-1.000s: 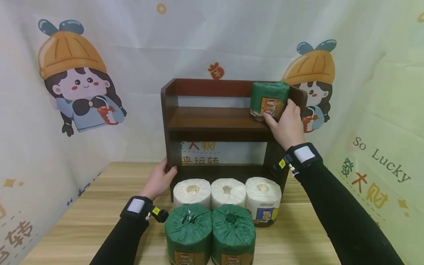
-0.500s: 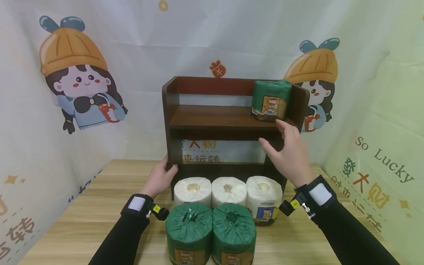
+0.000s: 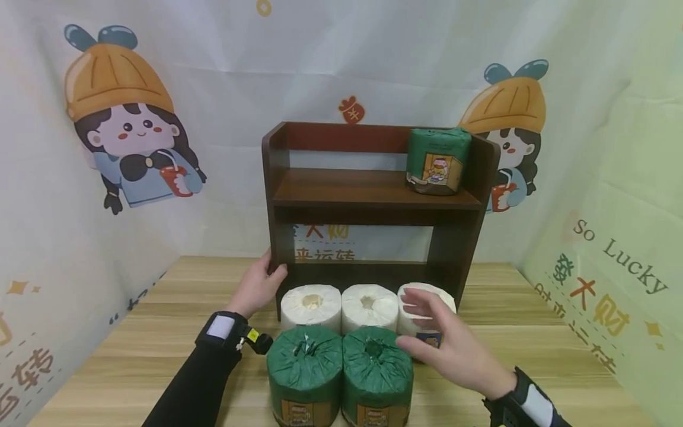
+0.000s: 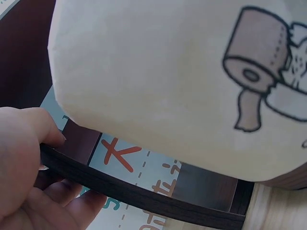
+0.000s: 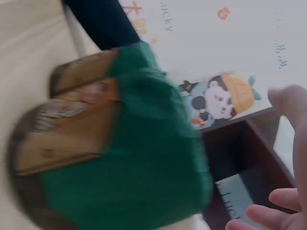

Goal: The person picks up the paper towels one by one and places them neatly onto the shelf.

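My left hand (image 3: pixel 257 289) grips the left side panel of a dark brown two-tier wooden shelf (image 3: pixel 341 187). In the left wrist view its thumb and fingers lie on opposite sides of the panel edge (image 4: pixel 139 189). My right hand (image 3: pixel 448 350) holds nothing; its fingers are spread beside the right front green-wrapped toilet roll (image 3: pixel 376 362), partly covering the right white toilet roll (image 3: pixel 447 298). Another green roll (image 3: pixel 434 160) stands upright at the right end of the upper tier. The left front green roll (image 3: pixel 304 362) stands against its neighbour.
Two more white rolls, the left (image 3: pixel 310 305) and the middle (image 3: pixel 368 305), stand in a row before the shelf, behind the green pair. All of this is on a light wooden table (image 3: pixel 176 320). A printed cloth (image 3: pixel 229 107) hangs behind and at both sides.
My right hand has let go of the green roll on the upper tier and come down toward the front rolls. That roll stays in place. My left hand keeps its grip.
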`<state>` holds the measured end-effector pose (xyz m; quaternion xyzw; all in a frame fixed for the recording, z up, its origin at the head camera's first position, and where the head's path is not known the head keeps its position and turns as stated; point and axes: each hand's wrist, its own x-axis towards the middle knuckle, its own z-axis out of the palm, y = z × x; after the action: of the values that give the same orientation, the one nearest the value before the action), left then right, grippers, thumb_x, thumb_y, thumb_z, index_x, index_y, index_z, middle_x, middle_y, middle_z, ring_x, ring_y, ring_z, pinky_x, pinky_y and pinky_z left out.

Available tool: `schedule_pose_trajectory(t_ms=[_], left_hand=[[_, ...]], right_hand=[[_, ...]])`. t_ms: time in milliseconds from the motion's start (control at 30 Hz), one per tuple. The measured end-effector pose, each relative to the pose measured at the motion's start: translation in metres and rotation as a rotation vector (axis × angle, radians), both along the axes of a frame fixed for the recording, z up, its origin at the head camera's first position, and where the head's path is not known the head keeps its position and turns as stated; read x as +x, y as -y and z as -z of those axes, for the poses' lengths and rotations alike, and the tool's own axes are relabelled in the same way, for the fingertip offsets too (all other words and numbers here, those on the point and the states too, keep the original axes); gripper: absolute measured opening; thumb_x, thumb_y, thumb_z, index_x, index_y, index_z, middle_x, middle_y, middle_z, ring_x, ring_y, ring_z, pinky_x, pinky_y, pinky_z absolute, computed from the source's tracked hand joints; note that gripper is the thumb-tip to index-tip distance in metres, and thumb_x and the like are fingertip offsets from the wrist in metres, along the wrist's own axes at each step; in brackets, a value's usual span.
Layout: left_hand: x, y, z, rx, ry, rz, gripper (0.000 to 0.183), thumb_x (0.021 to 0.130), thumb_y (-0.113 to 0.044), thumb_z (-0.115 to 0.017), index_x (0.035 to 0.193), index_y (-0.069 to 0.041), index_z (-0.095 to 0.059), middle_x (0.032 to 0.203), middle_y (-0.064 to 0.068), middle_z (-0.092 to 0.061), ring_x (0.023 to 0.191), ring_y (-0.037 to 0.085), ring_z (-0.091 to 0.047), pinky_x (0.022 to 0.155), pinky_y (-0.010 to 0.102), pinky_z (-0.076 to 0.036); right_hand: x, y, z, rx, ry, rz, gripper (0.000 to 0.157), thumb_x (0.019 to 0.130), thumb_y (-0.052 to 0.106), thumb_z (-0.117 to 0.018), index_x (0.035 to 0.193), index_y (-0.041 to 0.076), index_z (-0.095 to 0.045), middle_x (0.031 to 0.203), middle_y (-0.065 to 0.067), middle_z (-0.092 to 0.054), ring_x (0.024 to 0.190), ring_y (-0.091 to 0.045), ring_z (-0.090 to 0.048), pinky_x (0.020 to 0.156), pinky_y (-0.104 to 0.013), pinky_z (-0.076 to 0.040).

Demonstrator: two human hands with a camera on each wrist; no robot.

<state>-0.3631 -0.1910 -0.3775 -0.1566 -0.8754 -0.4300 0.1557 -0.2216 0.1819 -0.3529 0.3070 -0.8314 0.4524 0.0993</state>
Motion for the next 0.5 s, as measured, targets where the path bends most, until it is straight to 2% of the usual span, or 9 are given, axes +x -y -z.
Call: schedule_pose_trajectory(t_ms=[133,267,400,500], left_hand=[[-0.001,0.0,0.0,0.007,0.006,0.003,0.053,0.104,-0.027,-0.048,0.153,-0.013,-0.033,0.139,0.019,-0.05,0.118,0.032,-0.05,0.095,0.056,-0.046],[0.0,0.0,0.001,0.007,0.01,-0.003,0.053,0.104,-0.027,-0.048,0.153,-0.013,-0.033,0.139,0.019,-0.049,0.119,0.032,-0.05,0.095,0.055,-0.046],[0.001,-0.001,0.001,0.003,0.009,-0.006,0.053,0.104,-0.027,-0.048,0.153,-0.012,-0.033,0.139,0.019,-0.05,0.118,0.032,-0.051,0.094,0.056,-0.047],[0.0,-0.001,0.0,0.002,0.003,-0.007,0.052,0.104,-0.027,-0.049,0.152,-0.011,-0.034,0.137,0.02,-0.051,0.117,0.032,-0.051,0.094,0.056,-0.047]], right_hand=[[0.01,0.002,0.02,0.043,0.106,-0.037,0.078,0.088,0.031,-0.077,0.15,0.017,-0.03,0.144,-0.005,-0.042,0.126,-0.022,-0.043,0.1,-0.056,-0.041],[0.014,0.005,0.033,0.075,0.174,-0.039,0.094,0.082,0.04,-0.081,0.153,0.016,-0.024,0.148,-0.001,-0.038,0.129,-0.016,-0.039,0.102,-0.056,-0.038],[0.014,0.006,0.042,0.103,0.139,-0.037,0.1,0.079,0.043,-0.083,0.154,0.015,-0.022,0.149,0.003,-0.036,0.127,-0.012,-0.039,0.102,-0.047,-0.042],[0.015,0.008,0.047,0.121,0.105,-0.025,0.103,0.077,0.046,-0.084,0.153,0.015,-0.023,0.149,0.005,-0.034,0.126,-0.012,-0.039,0.101,-0.047,-0.042]])
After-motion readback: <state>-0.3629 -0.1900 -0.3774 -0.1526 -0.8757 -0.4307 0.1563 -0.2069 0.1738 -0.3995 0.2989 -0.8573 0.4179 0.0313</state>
